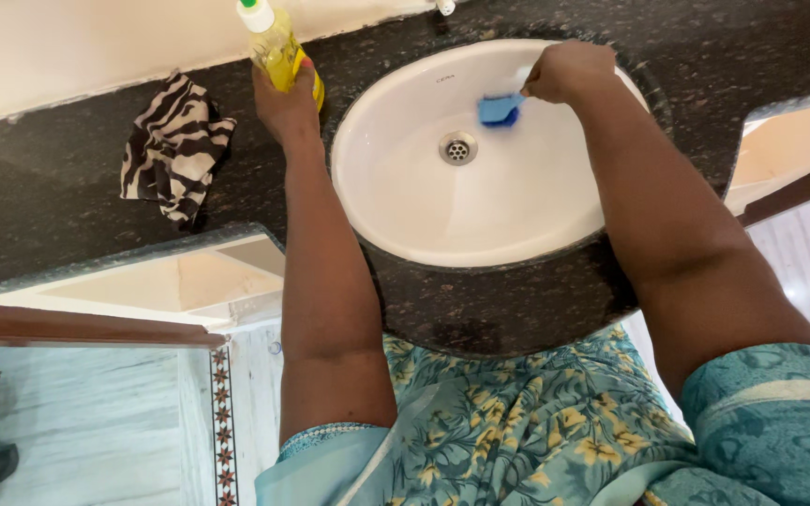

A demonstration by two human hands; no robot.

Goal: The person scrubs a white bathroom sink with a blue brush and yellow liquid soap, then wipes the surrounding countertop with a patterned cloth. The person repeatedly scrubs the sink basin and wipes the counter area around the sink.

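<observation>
My left hand (285, 105) grips a yellow bottle (277, 45) with a white cap, held upright on the dark counter just left of the basin. My right hand (564, 70) holds a blue scrub brush (500, 111) against the inside of the white round sink (517, 225), at its far side, a little right of the metal drain (458, 148).
A black-and-white striped cloth (174, 145) lies crumpled on the speckled dark stone counter (39, 206) to the left. A pale wall runs along the counter's far edge. Tiled floor shows below on the left and right.
</observation>
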